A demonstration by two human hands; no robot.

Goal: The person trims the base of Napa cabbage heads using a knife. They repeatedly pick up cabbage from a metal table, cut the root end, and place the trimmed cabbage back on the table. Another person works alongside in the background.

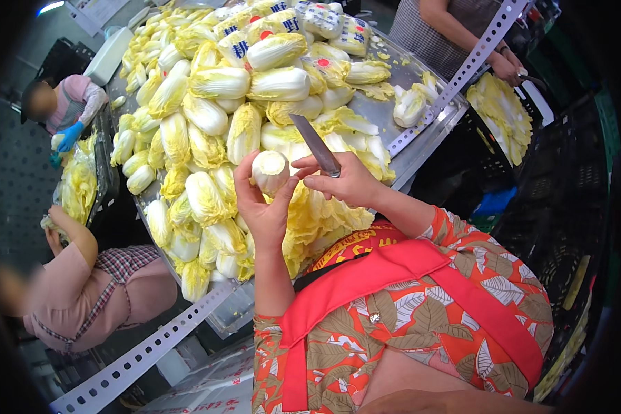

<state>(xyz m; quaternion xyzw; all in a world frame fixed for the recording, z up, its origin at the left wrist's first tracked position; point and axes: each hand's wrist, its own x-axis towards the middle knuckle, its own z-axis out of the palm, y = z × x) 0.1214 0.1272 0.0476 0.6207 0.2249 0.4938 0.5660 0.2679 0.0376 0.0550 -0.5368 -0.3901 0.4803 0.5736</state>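
My left hand [266, 212] holds a small napa cabbage [270, 173], its pale cut base turned up towards me. In my right hand [346, 181] is a knife [315, 142] with a broad metal blade that points up and away to the left. The fingertips of my right hand are close to the cabbage's right side; whether they touch it I cannot tell. Loose yellow cabbage leaves [321, 222] lie heaped below and behind my hands. Just beyond, a large pile of napa cabbages [207, 119] covers much of the metal table [375, 111].
Several cabbages in printed wrapping [274, 26] top the pile. Perforated metal bars [455, 83] cross the right and lower left. At right, a co-worker's hands [507, 67] hold a knife over a crate of leaves [499, 119]. Two other people [119, 290] stand at left.
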